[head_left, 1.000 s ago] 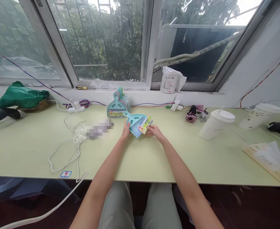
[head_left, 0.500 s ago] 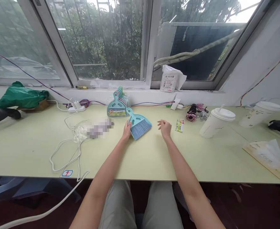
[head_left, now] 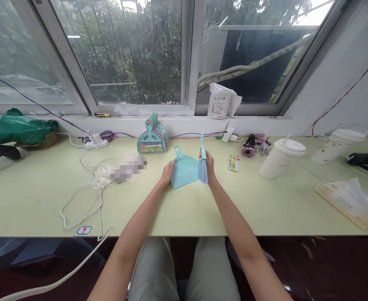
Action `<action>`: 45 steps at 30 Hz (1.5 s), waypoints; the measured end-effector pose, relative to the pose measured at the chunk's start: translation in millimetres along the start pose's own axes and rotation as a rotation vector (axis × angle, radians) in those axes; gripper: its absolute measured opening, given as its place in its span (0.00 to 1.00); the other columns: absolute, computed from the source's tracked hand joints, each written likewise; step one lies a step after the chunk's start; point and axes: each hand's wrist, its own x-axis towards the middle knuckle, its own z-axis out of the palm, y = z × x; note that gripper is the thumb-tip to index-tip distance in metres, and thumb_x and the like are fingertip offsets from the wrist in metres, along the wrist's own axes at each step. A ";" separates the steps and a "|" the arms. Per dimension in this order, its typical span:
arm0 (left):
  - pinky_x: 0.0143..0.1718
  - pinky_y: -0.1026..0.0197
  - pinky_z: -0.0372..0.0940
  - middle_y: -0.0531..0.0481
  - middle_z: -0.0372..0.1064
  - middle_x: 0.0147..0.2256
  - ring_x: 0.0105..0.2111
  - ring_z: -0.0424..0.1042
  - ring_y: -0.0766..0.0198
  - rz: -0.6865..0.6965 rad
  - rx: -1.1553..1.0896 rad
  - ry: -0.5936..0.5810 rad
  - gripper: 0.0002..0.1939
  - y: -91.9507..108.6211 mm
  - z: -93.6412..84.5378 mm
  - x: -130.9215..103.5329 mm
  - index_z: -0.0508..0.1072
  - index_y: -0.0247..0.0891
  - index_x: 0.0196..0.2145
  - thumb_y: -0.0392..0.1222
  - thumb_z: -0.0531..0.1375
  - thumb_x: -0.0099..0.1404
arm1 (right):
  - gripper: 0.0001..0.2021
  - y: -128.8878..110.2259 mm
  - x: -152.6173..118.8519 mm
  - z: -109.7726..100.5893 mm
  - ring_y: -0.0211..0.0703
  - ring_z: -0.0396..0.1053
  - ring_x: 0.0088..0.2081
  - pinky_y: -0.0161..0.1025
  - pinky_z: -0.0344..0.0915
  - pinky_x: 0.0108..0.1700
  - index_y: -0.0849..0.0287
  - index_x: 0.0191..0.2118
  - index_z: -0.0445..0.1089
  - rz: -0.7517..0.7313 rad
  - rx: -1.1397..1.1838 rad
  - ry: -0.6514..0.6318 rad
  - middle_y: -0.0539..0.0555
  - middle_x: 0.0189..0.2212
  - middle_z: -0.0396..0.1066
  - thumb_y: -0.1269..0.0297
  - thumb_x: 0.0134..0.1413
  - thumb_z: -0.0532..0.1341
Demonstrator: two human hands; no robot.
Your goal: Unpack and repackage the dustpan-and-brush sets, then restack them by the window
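A light-blue dustpan (head_left: 184, 170) is gripped at its left edge by my left hand (head_left: 167, 173), its inner face showing. My right hand (head_left: 210, 166) is closed around a small hand brush (head_left: 203, 165), turned edge-on with its blue bristles pointing down, right beside the dustpan's right edge. Behind them, a wrapped stack of dustpan-and-brush sets (head_left: 152, 136) stands against the wall, a label on its front. To the right of my right hand, a green and white label card (head_left: 233, 163) lies on the table.
White cables (head_left: 65, 209) and clear plastic wrapping (head_left: 101, 175) spread over the table's left. Two lidded white cups (head_left: 280, 159) and a tissue pack (head_left: 347, 200) stand at the right. A power strip (head_left: 96, 143) and a green bag (head_left: 21, 127) sit at the back left.
My right hand has taken hold of the brush and separated it from the dustpan, moving it to the right. The dustpan's inside is now uncovered, still in my left hand.
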 end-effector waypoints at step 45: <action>0.49 0.54 0.56 0.40 0.68 0.39 0.44 0.65 0.53 0.544 0.652 -0.315 0.11 14.2 -5.4 -16.1 0.73 0.42 0.40 0.36 0.52 0.64 | 0.05 19.0 -6.8 8.1 0.45 0.67 0.46 0.40 0.58 0.47 0.53 0.33 0.75 -0.084 -0.490 -0.509 0.49 0.41 0.75 0.61 0.49 0.65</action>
